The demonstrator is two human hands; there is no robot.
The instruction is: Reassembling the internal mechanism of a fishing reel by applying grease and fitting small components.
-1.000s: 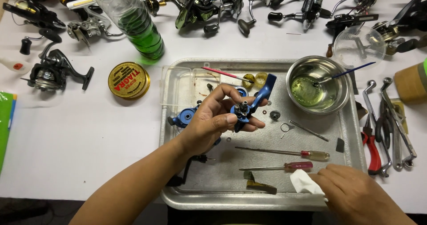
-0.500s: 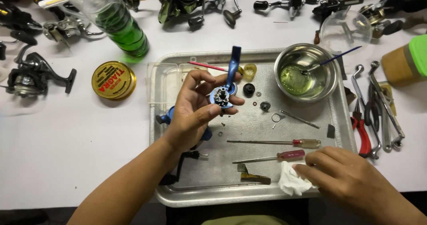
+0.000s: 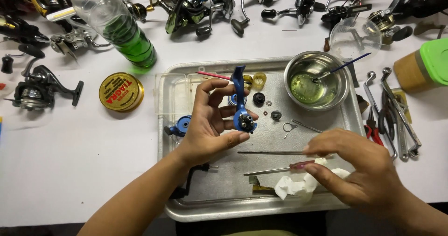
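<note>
— Two hands work over the metal tray [image 3: 172,208]. The left hand [image 3: 210,124] has its fingers clenched around a blue reel part [image 3: 241,103], held upright above the tray's middle. The right hand [image 3: 359,168], over the tray's near right corner, pinches a wad of white tissue [image 3: 298,185] beside a red-handled screwdriver [image 3: 284,168].

— What could go wrong?

— The part looks like smooth anodised metal, long and narrow with a dark round hub at its lower end. If it is oily, it could slip from the fingers and knock the small loose pieces [image 3: 275,115] lying on the tray just beyond it: a black cap, washers, a wire spring. Those are tiny and round; they might roll away.

— And the bowl?

— A shiny steel bowl [image 3: 294,68] in the tray's far right corner holds yellowish liquid with a thin brush leaning in it. A careless elbow might tip it. The clear bottle of green liquid [image 3: 126,35] stands off the tray, on the white surface to its far left.
</note>
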